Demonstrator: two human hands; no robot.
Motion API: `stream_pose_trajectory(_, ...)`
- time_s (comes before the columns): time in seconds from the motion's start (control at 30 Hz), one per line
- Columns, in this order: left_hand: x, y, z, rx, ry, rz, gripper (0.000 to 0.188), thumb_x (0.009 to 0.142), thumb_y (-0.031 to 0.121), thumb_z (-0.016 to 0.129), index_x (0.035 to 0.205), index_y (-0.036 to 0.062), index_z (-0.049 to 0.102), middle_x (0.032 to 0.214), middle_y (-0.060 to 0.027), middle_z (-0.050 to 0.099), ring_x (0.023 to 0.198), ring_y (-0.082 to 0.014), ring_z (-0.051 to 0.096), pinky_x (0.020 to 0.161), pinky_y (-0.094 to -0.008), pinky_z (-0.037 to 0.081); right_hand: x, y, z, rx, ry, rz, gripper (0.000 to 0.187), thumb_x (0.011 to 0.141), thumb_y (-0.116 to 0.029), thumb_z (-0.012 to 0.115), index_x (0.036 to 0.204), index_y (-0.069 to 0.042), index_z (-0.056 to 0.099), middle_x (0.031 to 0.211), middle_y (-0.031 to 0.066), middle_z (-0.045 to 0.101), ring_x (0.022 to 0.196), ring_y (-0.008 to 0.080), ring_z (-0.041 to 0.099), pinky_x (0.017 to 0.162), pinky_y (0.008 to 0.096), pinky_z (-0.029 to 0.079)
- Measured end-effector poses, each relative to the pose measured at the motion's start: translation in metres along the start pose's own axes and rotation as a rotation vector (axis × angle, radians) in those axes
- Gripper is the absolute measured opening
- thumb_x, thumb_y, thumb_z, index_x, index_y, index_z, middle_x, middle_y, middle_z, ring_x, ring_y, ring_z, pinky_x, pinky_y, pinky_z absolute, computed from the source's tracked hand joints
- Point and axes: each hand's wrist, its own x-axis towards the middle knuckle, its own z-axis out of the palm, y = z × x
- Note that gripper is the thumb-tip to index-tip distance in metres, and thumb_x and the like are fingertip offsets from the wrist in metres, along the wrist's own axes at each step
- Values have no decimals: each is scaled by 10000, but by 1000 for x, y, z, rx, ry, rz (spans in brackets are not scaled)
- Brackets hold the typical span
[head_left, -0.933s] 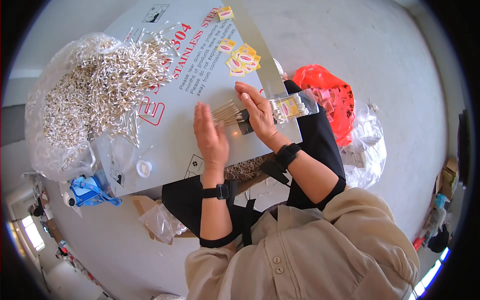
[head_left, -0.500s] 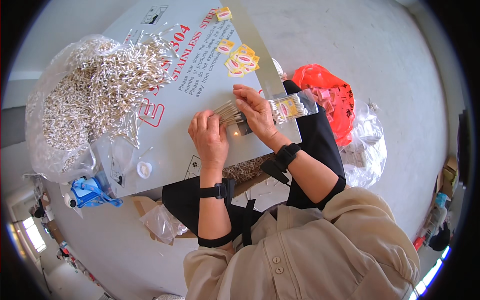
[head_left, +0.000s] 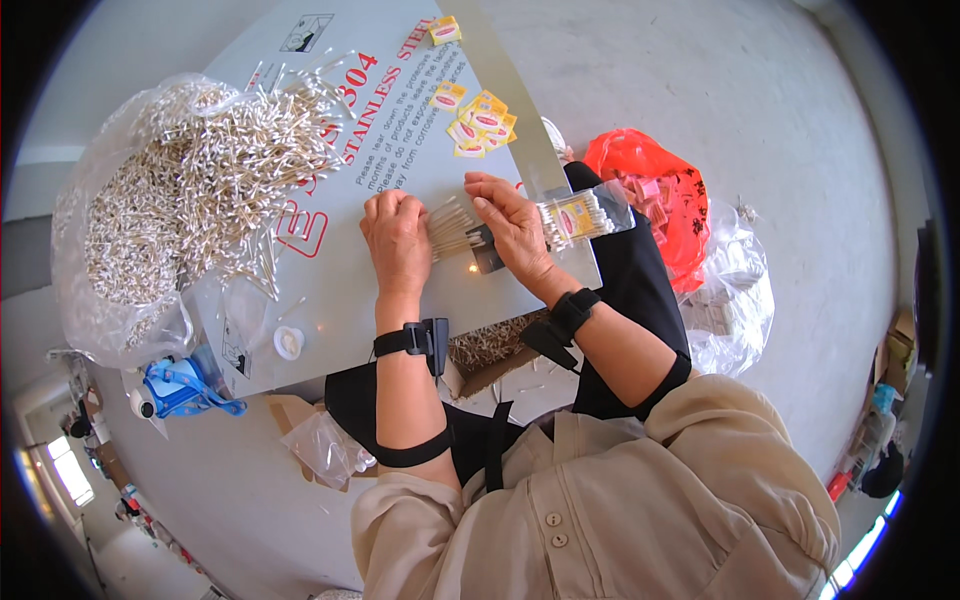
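Observation:
My left hand is over the table with its fingers curled in, just left of a fanned bundle of cotton swabs; whether anything is in those fingers is hidden. At the bundle's other end is my right hand, its thumb and fingers apart and no held thing showing. Right of that hand, a clear plastic bag of cotton swabs with a yellow card sticks out past the table edge. A dark flat piece lies partly under the right hand.
A big clear bag spills a heap of loose cotton swabs at left. Yellow cards lie at the far side. Near the front edge are a small white cup and a blue strapped bottle. A red bag stands right.
My left hand has moved left, off the swab bundle, and its fingers have curled more. The bundle now shows more fully and looks spread. My right hand has barely moved.

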Motion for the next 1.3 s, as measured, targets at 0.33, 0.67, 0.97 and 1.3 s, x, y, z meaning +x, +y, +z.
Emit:
stream_pose_trajectory(0.33, -58, 37, 8, 138, -287, -33, 747, 906, 363, 610, 1502, 29, 308, 1579, -161, 274, 1478, -327, 211, 1177, -564, 137, 1, -5, -1, 87, 4, 56, 210, 996, -100, 524, 1115, 34, 633, 1286, 107, 595, 1177, 152, 530, 1019, 288, 414)
stream_pose_trajectory(0.67, -28, -12, 6, 66, 29, 31, 584, 895, 205, 642, 1405, 20, 427, 1426, -178, 469, 1333, -363, 420, 1089, -539, 307, -7, -8, 0, -275, -76, -183, 214, 985, -73, 503, 1157, 43, 558, 1286, 195, 552, 1131, 330, 581, 973, 345, 448)
stream_pose_trajectory(0.97, 89, -119, -47, 574, 19, 173, 297, 805, 52, 633, 1085, 148, 659, 1020, -51, 562, 1040, -260, 517, 881, -419, 421, -8, -11, 2, -251, -105, -153, 215, 961, -49, 542, 1156, 36, 565, 1274, 179, 563, 1113, 321, 590, 941, 333, 470)
stream_pose_trajectory(1.3, 105, -106, -26, 366, -82, 276, 91, 734, 130, 730, 803, 106, 674, 959, -8, 583, 1051, -225, 511, 917, -432, 374, -8, -13, 2, -290, -123, -179, 242, 923, -22, 592, 1160, 15, 563, 1289, 163, 556, 1127, 317, 589, 934, 344, 477)
